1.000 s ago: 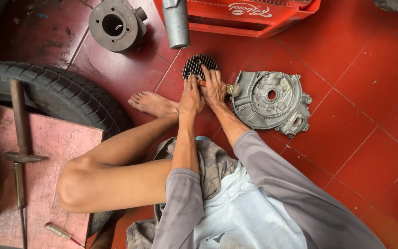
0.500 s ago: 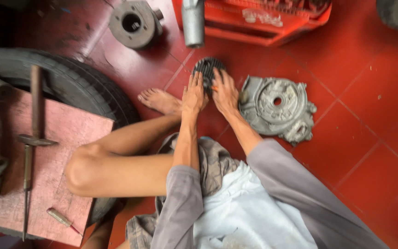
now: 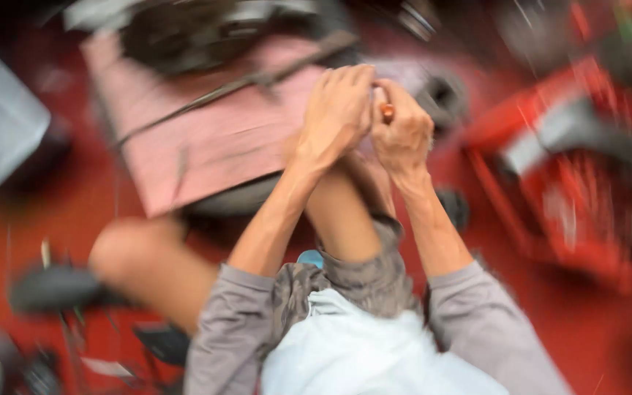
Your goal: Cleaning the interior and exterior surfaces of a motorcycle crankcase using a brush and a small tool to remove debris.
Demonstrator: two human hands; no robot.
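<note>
1. The left hand (image 3: 339, 110) and the right hand (image 3: 402, 132) sit pressed together above the raised knee, both curled closed.
2. A small orange-tipped tool (image 3: 387, 113) shows between them. The right hand grips it; what the left hand holds cannot be told through the blur.
3. The work goes best if the person keeps both wrists braced against each other, so the tool stays steady.
4. The pink board (image 3: 213, 139) with the long metal rod (image 3: 228, 91) lies just behind the hands; the red crate (image 3: 550, 183) sits to the right on the red floor (image 3: 594, 329).
</note>
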